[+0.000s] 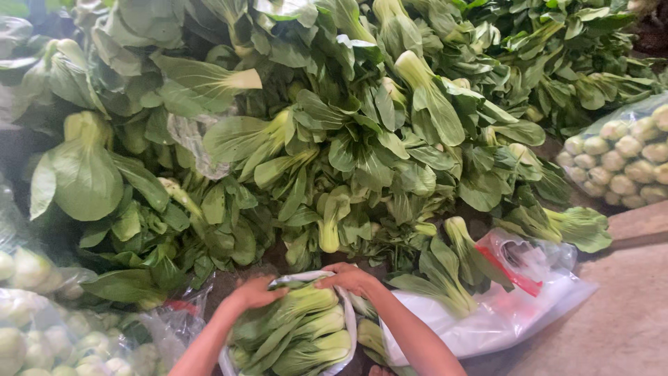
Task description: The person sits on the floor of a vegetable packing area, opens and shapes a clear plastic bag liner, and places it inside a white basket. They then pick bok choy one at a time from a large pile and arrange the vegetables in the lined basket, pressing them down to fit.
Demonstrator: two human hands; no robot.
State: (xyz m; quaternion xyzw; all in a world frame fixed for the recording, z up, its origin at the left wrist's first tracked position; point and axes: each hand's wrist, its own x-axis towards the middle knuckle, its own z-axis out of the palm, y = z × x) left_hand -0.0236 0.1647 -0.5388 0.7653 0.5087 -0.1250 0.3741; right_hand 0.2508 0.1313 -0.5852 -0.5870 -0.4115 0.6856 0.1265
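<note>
A clear plastic bag (348,327) at the bottom centre is stuffed with bok choy heads (299,334), stems pointing right. My left hand (256,291) grips the bag's far rim on the left. My right hand (348,278) grips the same rim at the top right, fingers curled over the plastic. Both forearms reach up from the bottom edge.
A big heap of loose bok choy (334,139) fills the area beyond the bag. Packed bags of bok choy lie at the right (626,160) and lower left (42,327). An empty plastic bag with a red band (515,292) lies on the concrete floor (619,313) at right.
</note>
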